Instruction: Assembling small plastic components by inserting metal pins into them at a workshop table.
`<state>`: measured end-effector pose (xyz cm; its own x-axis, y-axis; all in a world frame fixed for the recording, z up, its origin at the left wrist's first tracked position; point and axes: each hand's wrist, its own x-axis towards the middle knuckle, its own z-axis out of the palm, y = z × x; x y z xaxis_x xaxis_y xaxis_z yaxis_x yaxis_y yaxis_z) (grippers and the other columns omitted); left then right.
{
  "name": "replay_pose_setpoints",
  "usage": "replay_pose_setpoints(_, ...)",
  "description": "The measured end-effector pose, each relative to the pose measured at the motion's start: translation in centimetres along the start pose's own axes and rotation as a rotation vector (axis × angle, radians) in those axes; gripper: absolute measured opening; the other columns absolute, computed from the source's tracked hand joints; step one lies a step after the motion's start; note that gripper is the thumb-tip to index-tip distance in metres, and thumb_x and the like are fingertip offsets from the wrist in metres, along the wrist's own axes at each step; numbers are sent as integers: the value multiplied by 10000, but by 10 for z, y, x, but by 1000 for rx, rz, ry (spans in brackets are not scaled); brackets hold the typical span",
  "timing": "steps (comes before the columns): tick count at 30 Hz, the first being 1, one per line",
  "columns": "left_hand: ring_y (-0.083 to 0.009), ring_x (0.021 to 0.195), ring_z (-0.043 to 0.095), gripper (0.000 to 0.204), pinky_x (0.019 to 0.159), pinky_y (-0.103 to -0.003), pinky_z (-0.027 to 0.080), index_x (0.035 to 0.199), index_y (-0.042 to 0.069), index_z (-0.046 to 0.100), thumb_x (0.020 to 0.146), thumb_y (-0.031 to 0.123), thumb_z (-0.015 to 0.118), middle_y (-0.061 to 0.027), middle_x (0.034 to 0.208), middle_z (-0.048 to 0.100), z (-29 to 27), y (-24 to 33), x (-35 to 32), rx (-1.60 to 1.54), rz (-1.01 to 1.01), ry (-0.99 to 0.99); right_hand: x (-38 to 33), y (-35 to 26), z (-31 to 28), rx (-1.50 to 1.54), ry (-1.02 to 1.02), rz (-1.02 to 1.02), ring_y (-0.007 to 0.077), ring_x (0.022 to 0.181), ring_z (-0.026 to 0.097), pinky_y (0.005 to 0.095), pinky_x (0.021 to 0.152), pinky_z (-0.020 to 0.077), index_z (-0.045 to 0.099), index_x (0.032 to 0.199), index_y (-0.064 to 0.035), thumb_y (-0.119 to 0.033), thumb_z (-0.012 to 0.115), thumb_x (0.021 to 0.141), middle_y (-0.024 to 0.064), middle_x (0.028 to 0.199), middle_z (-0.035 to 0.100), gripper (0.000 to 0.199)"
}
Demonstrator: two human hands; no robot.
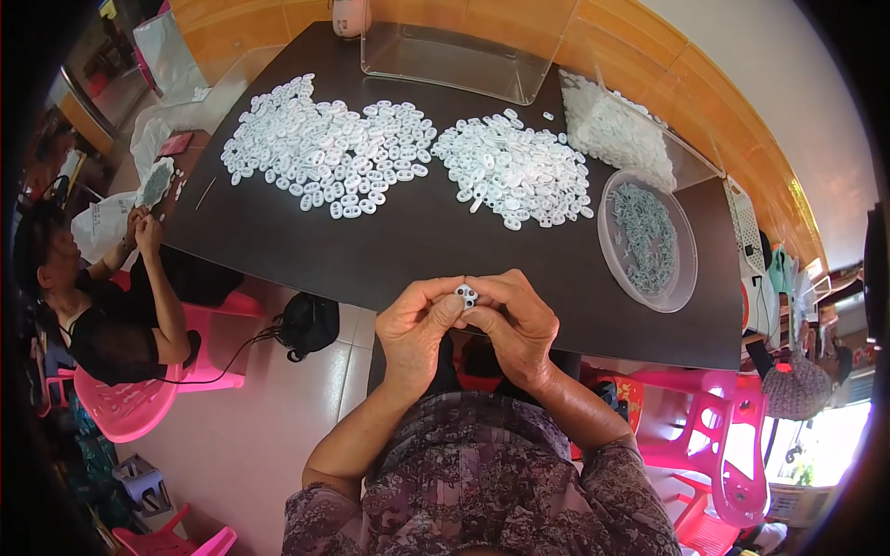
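"L hand point(413, 329) + R hand point(516, 324), what've they got?"

"Both closed, thumbs + fingertips pinching a small white piece point(466, 295) w/ dark round holes. Can't tell if it's one pc or two together; fingers cover part."

"Where's it at, exactly?"

"Btwn the two hands, at the near edge of the dark table point(408, 255), in front of the person's torso."

"Rest of the table?"

"Two heaps of white oval pcs beyond the hands: L heap point(324, 144), wider, & R heap point(514, 171), w/ a narrow gap btwn. Far R: round clear tub point(614, 264) w/ grey-green bits point(644, 236), spread loosely. Behind it, a clear bin w/ lots of white pcs point(616, 130). Far edge: large clear box point(454, 69)."

"Anyone else?"

"Yep, co-worker point(120, 320) on the L, on a pink chair point(130, 403), hands close together. Can't tell what's in them, too small."
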<state>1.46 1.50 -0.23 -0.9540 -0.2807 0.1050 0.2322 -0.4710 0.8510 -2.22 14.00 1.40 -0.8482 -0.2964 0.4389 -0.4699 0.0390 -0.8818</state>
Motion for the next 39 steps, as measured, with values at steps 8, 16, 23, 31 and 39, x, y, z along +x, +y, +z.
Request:
replay_pose_setpoints(8, -65, 705, 546, 165, 635, -192, 461, 1005, -34, 637, 880, 73, 617, -42, 849, 628, 2, -6, -6, 272, 221, 61, 2, -1, 3, -179, 37, -227, 188, 705, 570, 273, 619, 475, 644, 984, 33, 60, 694, 691, 118, 882, 644, 299)
replay_pose_setpoints(16, -45, 636, 482, 161, 578, -175, 413, 999, -26, 622, 907, 102, 590, -8, 813, 582, 6, -4, -10, 304, 209, 75, -2, 5, 7, -176, 75, -278, 205, 699, 579, 276, 615, 479, 642, 965, 42, 76, 683, 694, 130, 858, 652, 276)
replay_pose_setpoints(23, -49, 687, 517, 181, 633, -177, 444, 1030, -33, 616, 905, 96, 591, -18, 868, 602, 0, 1, -7, 201, 123, 5, -6, 0, 8, -147, 63, -170, 177, 717, 551, 265, 632, 470, 621, 1030, 26, 72, 682, 713, 104, 888, 627, 326)
replay_pose_setpoints(31, -70, 767, 536, 241, 696, -189, 450, 1112, -28, 606, 872, -2, 596, -18, 875, 583, -3, 9, -9, 203, 119, -44, -8, -4, 8, -40, 63, -70, 168, 716, 541, 262, 622, 458, 615, 1049, 22, 51, 694, 726, 87, 871, 624, 333)
replay_pose_setpoints(39, -95, 744, 560, 229, 654, -200, 457, 1097, -35, 607, 879, 35, 601, -58, 881, 602, -1, 0, -10, 352, 281, -33, -12, -4, 15, -70, 88, -76, 165, 725, 539, 259, 622, 452, 600, 1029, 7, 31, 660, 782, 90, 895, 592, 256)
